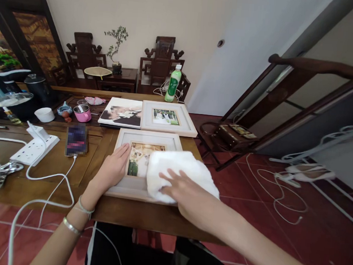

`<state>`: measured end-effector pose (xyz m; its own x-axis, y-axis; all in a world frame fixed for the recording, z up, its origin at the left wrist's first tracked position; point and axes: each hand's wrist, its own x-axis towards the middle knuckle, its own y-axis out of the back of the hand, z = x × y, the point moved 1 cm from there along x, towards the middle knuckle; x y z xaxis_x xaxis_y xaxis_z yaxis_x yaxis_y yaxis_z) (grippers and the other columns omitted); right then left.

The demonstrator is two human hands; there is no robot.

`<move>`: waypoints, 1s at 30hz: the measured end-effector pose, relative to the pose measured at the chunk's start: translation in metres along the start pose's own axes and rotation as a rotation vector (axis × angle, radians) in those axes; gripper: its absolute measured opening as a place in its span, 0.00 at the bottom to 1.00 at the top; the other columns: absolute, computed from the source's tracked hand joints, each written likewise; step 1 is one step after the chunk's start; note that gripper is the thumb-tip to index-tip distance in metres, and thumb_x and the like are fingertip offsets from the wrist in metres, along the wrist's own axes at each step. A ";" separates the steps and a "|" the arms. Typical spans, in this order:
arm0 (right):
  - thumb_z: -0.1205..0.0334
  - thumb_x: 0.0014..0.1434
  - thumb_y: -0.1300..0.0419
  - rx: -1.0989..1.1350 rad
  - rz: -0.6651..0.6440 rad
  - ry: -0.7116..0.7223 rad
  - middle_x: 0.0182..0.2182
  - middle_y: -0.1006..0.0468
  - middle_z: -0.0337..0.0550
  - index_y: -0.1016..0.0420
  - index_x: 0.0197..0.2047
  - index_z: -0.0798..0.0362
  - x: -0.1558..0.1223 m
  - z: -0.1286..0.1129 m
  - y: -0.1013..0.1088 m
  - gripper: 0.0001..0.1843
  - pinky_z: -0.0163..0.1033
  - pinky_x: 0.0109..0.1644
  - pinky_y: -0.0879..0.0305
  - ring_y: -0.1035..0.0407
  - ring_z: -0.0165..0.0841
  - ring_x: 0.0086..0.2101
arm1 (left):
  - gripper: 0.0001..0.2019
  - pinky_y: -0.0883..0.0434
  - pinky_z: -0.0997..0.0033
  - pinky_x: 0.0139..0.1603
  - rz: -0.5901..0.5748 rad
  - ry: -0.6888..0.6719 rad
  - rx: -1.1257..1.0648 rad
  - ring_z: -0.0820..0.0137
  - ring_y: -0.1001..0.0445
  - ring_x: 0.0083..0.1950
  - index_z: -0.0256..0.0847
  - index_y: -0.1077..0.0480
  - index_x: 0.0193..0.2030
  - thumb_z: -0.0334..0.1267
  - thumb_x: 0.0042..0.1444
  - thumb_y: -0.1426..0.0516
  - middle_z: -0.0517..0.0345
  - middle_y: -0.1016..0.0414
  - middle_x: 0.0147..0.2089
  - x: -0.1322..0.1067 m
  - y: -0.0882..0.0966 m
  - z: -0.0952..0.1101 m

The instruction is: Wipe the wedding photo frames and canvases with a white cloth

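Observation:
A light wooden picture frame (149, 136) lies flat near the table's front edge, with a small photo (137, 158) in its wide pale mount. On its left side rests my left hand (116, 166), fingers stretched out flat. My right hand (186, 193) presses a thick white cloth (185, 168) onto the right half of the frame, its fingers partly sunk in the fabric. The cloth covers part of the photo and hangs past the frame's right edge. Just behind lies a second picture frame (183, 108), touching a photo panel (122, 111) on its left.
A green bottle (173, 85) stands at the back edge. To the left are a power strip (34, 149), a phone (77, 140), a pink mug (82, 113), a white cup (44, 114) and a silver claw clip (2, 175). White cables trail over the front edge. A dark chair (235, 133) stands right.

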<state>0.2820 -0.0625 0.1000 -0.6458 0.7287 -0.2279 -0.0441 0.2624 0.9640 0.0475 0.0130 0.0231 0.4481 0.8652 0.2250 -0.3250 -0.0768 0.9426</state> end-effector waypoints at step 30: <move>0.83 0.43 0.53 0.213 -0.007 0.119 0.56 0.30 0.48 0.23 0.43 0.50 -0.015 -0.023 0.011 0.30 0.49 0.56 0.38 0.36 0.43 0.55 | 0.23 0.40 0.58 0.66 0.031 0.016 -0.072 0.63 0.45 0.69 0.36 0.43 0.66 0.34 0.65 0.58 0.45 0.43 0.68 -0.002 0.002 0.001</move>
<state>0.2738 -0.0854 0.1171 -0.7315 0.6504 -0.2046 0.1046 0.4036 0.9089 0.0472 0.0109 0.0246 0.4238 0.8709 0.2489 -0.3978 -0.0679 0.9149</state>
